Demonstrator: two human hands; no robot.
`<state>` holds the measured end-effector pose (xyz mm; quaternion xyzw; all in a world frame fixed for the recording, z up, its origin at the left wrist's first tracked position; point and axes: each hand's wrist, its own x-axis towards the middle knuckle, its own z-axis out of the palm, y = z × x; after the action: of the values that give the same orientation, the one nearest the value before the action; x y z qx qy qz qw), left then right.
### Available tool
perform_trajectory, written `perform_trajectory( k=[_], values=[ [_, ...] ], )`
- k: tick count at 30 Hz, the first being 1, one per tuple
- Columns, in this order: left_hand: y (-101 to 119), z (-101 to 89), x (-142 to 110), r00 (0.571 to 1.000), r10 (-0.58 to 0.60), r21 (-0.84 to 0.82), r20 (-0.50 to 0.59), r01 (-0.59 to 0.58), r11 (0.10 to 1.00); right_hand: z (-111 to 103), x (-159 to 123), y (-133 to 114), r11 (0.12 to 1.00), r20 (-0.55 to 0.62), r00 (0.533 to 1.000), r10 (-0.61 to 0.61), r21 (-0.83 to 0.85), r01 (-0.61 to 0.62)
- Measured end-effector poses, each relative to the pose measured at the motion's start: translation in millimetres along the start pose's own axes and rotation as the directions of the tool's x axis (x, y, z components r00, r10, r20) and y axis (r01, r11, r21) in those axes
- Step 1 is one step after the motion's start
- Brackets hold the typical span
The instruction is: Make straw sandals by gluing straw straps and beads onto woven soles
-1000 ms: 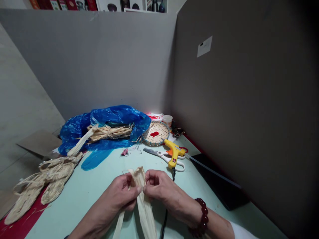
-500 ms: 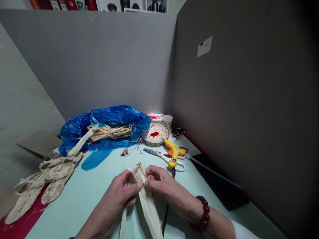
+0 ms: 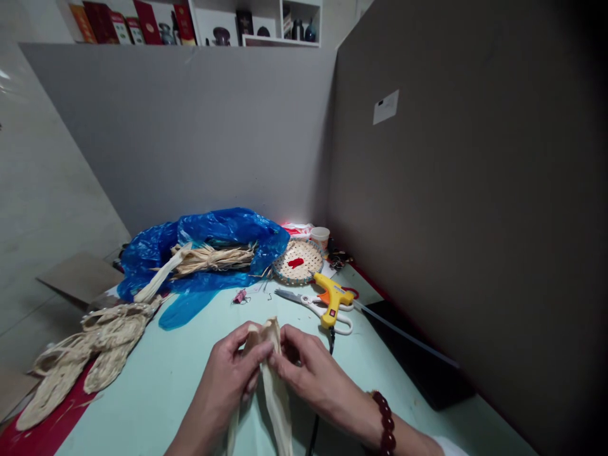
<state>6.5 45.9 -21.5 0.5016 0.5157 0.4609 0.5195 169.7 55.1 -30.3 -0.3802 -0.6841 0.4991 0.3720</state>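
Observation:
Close in front of me, a pale, dried corn husk (image 3: 275, 399) hangs down from my two hands, its upper end folded and crumpled. My left hand (image 3: 237, 364) is closed on it, thumb pressing from the left side. On the right, my right hand (image 3: 304, 367) pinches the same husk between thumb and fingers, wearing a dark red bead bracelet (image 3: 384, 421) at the wrist. The fingertips of both hands nearly meet. A narrower strip (image 3: 232, 430) dangles below the left hand; whether it joins the husk I cannot tell.
Beyond my hands lie a yellow glue gun (image 3: 335, 299) over white-handled scissors (image 3: 304, 299), a pink clip (image 3: 240, 296) and a round woven tray (image 3: 308, 250). A blue plastic bag (image 3: 232, 221) holds a husk bundle (image 3: 213, 259). Woven sandals (image 3: 111, 354) sit left. Grey partitions (image 3: 213, 126) enclose the table.
The camera view has tilted slightly upward, so the table things appear lower. My hands stay on the husk, and its hanging part has shifted a little left.

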Motion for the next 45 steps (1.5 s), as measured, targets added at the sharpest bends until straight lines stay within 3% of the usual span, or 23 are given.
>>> perform_trajectory(
  k=[7, 12, 15, 21, 27, 34, 37, 40, 42, 45],
  values=[
    [-5.7, 5.6, -1.6, 0.999, -0.023, -0.161, -0.027, 0.018, 0.987, -2.3, -0.8, -4.9, 0.999, 0.030, 1.000, 0.010, 0.053, -0.011],
    [0.5, 8.3, -2.1, 0.997, -0.042, -0.251, -0.061, 0.026, 0.968, -3.7, 0.8, -10.8, 0.981, 0.127, 0.990, 0.059, 0.175, -0.081],
    [1.5, 5.4, 0.5, 0.992, -0.060, -0.274, -0.111, 0.027, 0.961, -5.0, 2.5, -15.1, 0.982, 0.163, 0.983, 0.080, 0.159, -0.106],
    [1.0, -6.4, 3.4, 0.966, -0.070, -0.255, -0.247, 0.005, 0.967, -2.2, -1.0, -15.6, 0.994, 0.176, 0.983, 0.053, -0.101, -0.036],
    [6.4, -11.3, 1.8, 0.926, -0.079, -0.296, -0.370, -0.037, 0.955, -1.0, -7.8, -20.1, 0.918, 0.174, 0.983, -0.057, -0.379, 0.120],
    [7.8, -23.5, 4.7, 0.896, -0.066, -0.390, -0.439, -0.124, 0.912, 6.6, -10.1, -13.5, 0.769, 0.385, 0.910, -0.156, -0.530, 0.356],
    [10.6, -27.3, 4.3, 0.917, -0.037, -0.398, -0.398, -0.136, 0.907, 3.1, -9.3, -14.2, 0.762, 0.408, 0.890, -0.204, -0.504, 0.406],
    [15.0, -19.8, 0.1, 0.972, -0.017, -0.381, -0.235, -0.076, 0.921, -5.3, -7.3, -20.3, 0.858, 0.146, 0.958, -0.246, -0.428, 0.285],
    [15.9, -9.5, -3.2, 0.996, -0.014, -0.356, -0.088, -0.019, 0.934, -10.0, -4.9, -23.4, 0.968, 0.018, 0.984, -0.175, -0.180, 0.175],
    [12.5, 5.7, -6.7, 0.998, -0.014, -0.336, 0.057, 0.033, 0.941, -11.8, -1.4, -22.1, 0.982, 0.121, 0.989, -0.082, 0.177, 0.060]
  ],
)
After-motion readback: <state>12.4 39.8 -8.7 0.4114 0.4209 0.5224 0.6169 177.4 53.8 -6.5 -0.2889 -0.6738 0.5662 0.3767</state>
